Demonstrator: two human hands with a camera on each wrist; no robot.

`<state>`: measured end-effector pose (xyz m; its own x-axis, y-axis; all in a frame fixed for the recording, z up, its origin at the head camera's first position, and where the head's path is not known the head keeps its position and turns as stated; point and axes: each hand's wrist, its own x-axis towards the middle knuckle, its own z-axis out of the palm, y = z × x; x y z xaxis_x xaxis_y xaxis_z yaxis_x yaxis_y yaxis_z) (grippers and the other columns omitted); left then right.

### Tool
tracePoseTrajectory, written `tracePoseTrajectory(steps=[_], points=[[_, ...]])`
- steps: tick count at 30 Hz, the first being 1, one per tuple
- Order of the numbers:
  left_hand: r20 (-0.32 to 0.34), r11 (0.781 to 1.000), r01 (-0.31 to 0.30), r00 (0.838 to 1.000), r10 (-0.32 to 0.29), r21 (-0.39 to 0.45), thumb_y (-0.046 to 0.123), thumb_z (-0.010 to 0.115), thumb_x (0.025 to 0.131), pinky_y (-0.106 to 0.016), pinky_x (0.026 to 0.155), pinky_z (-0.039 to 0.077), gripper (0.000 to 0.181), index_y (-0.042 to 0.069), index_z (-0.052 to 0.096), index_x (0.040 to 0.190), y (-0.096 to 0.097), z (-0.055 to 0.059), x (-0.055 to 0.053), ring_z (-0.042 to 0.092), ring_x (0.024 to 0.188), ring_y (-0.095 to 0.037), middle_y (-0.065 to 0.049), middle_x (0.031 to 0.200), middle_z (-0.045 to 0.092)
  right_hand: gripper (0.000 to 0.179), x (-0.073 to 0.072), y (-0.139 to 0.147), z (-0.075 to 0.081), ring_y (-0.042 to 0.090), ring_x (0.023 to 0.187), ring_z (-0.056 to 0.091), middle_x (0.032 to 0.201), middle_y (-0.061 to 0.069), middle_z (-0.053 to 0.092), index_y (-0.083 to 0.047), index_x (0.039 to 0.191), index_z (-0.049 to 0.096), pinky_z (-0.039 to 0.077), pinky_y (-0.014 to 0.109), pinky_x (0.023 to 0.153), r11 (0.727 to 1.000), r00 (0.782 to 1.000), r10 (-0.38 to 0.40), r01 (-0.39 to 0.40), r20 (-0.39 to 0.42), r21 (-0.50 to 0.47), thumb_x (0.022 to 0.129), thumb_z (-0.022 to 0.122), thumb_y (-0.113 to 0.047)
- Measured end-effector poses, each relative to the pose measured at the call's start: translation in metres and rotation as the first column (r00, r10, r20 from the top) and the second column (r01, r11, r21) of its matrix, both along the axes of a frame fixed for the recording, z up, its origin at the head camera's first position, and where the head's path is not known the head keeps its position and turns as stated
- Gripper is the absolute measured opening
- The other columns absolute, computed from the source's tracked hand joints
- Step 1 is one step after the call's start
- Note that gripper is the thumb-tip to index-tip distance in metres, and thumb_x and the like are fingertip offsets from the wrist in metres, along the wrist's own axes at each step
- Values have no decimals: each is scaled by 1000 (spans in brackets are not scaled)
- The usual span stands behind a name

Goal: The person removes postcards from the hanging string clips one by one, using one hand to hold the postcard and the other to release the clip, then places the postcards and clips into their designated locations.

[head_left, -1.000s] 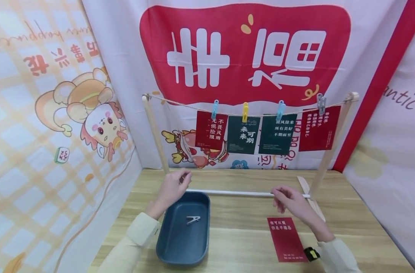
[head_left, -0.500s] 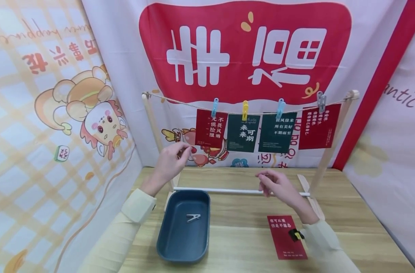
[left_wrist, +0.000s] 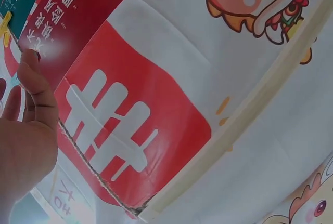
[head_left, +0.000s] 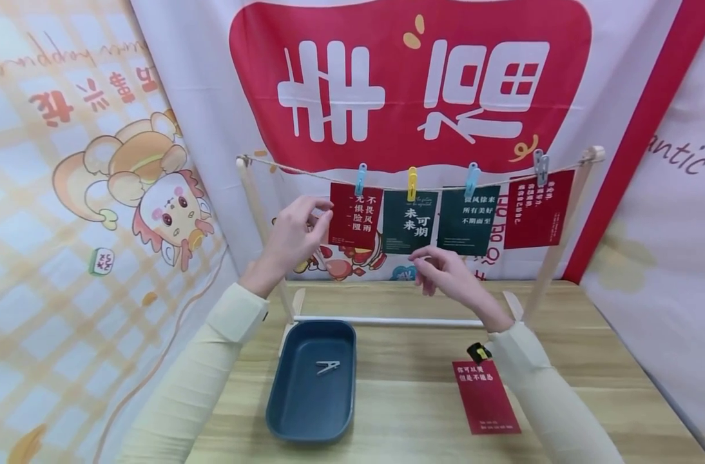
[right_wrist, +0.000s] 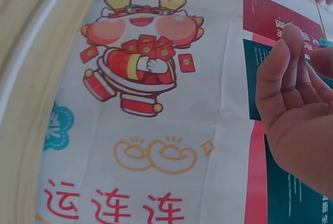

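Note:
In the head view my left hand is raised beside the leftmost red card, fingers bent and nothing seen in them. That card hangs by a blue clothespin from a twine line. My right hand, loosely curled, is in front of the lower edges of two green cards, the left one under a yellow clothespin and the right one under a blue clothespin. No object shows in it in the right wrist view. A grey clothespin holds another red card.
A wooden frame with a white crossbar carries the line. On the table stand a dark blue tray with a silver clothespin inside and, at right, a flat red card. Printed cloth hangs behind.
Both hands have risen from near the table toward the hanging cards. The right hand has also moved left. Cards, clothespins and tray stay where they were; the view has shifted slightly.

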<state>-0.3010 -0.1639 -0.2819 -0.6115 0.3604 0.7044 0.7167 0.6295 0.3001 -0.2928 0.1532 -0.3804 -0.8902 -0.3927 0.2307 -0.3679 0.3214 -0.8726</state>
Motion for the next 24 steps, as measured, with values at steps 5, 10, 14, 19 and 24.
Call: tracePoseTrajectory(steps=[5,10,14,19,24], points=[[28,1000,-9,1000,9,-5,25,61,97,-30,74,59,32,5,61,122,8,15,-5,63,83,-15,-11,119,64,32,-10,-8,10,38,68,65,94,29,64,-10,126,58,59,39,62,999,1000,26,-26,4,-26,103,51,-32],[84,999,-13,996,16,-34,28,60,97,-28,75,59,39,8,58,129,14,34,-11,62,79,-13,-10,126,61,36,-17,-16,12,35,68,65,97,24,67,-10,131,55,59,39,64,999,999,29,-28,22,-39,102,51,-32],[141,998,-14,990,22,-57,31,61,96,-30,77,60,45,9,54,135,16,49,-16,65,82,-14,-11,130,59,37,-21,-22,10,35,67,65,96,18,69,-11,134,53,59,40,65,998,999,35,-33,35,-57,103,50,-31],[217,993,-40,974,62,-108,39,62,94,-33,86,58,54,14,49,140,22,62,-20,64,102,-16,-7,136,56,39,-27,-30,13,40,70,65,97,17,69,-14,136,52,59,40,65,997,999,27,-24,34,-69,103,50,-33],[277,988,-38,958,78,-148,38,64,93,-35,92,57,58,15,46,144,28,68,-24,58,117,-19,-6,141,53,39,-35,-40,16,47,74,64,99,22,69,-15,137,50,59,42,65,997,999,25,-21,40,-77,103,50,-33]])
